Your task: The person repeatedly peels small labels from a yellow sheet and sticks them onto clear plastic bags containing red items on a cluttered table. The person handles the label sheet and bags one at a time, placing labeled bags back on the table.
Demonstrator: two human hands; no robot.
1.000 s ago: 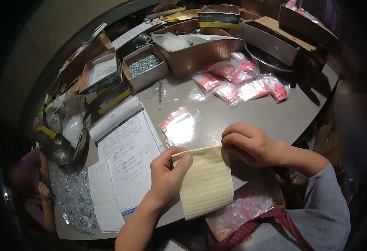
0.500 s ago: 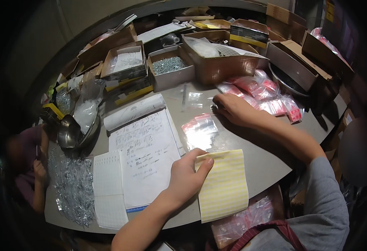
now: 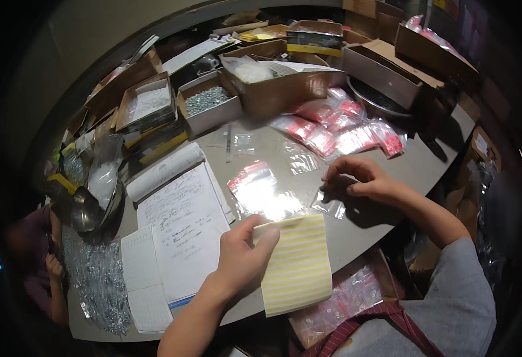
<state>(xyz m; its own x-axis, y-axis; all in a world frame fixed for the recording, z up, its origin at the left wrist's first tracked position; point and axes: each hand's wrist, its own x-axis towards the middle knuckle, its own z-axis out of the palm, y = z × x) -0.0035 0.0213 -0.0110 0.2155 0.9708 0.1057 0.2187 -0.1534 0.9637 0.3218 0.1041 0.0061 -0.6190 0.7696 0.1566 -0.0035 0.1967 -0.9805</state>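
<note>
Yellow-and-white sheet [image 3: 299,262] hangs over the near edge of the table [image 3: 260,138], pinched between thumb and fingers of your left hand [image 3: 241,249]. Farther right, your right hand [image 3: 371,179] is loosely curled just beside a small clear bag [image 3: 333,207]; I cannot tell whether it grips anything.

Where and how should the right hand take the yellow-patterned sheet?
Likely the yellow-patterned sheet is best pinched at its upper right corner, right hand coming from the right, thumb on top: it looks thin and flat, that edge is free, and the left hand holds the upper left.
</note>
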